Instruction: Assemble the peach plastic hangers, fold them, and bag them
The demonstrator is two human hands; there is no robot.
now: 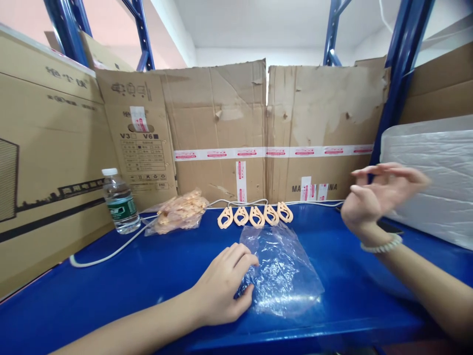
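Note:
A clear plastic bag (286, 276) lies flat and crinkled on the blue surface in front of me. My left hand (229, 286) rests at its left edge, touching it, with curved fingers and the thumb apart from them. Raised above the surface on the right, my right hand (380, 197) holds nothing, its fingers stretched and apart from the thumb; a beaded bracelet is round the wrist. Just beyond the bag, several peach drop-shaped plastic pieces (256, 217) with cut-out middles stand or lie in a row.
A filled clear bag (181, 212) of similar peach pieces sits at the back left, beside a water bottle (121, 207). A white cable (107, 262) runs along the back. Cardboard (218, 128) walls the back; a white wrapped block (428, 182) stands right, near a dark flat object (389, 227).

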